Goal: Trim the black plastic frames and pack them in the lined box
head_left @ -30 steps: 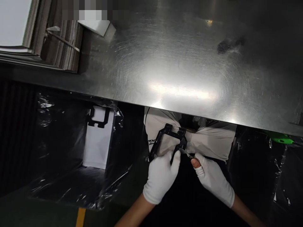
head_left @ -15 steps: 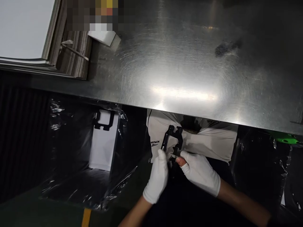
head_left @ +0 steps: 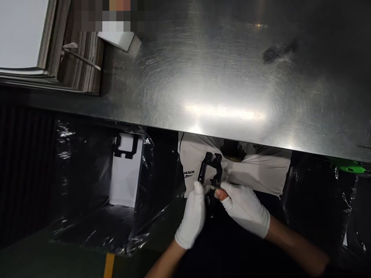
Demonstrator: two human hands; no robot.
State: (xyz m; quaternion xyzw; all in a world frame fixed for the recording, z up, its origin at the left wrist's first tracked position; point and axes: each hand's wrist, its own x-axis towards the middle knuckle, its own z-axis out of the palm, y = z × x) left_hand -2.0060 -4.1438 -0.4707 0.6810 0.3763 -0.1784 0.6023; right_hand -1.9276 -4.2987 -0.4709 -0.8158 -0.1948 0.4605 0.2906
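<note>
A black, open rectangular frame part [head_left: 218,170] with notched ends is held upright in front of my lap, just below the table's edge. My left hand [head_left: 191,216], in a white glove, is closed around its lower left side, thumb along the bar. My right hand [head_left: 246,208], also gloved but with a bare thumb tip, pinches at the lower right end of the frame. A small shiny piece shows by that thumb; what it is I cannot make out. The frame's lowest part is hidden between the hands and against dark clothing.
A scratched metal table [head_left: 174,77] spans the view above my hands. Stacked cardboard sheets [head_left: 84,65] and a white block [head_left: 118,39] lie at its left. Below hangs a black plastic-lined bin [head_left: 84,185] with a white board [head_left: 124,181] and a similar black frame [head_left: 125,155]. A green object [head_left: 352,168] is at right.
The view has shifted slightly, so the table's contents sit a little further left and up. Both hands keep nearly the same hold on the frame, with only slight movement at the right fingertips.
</note>
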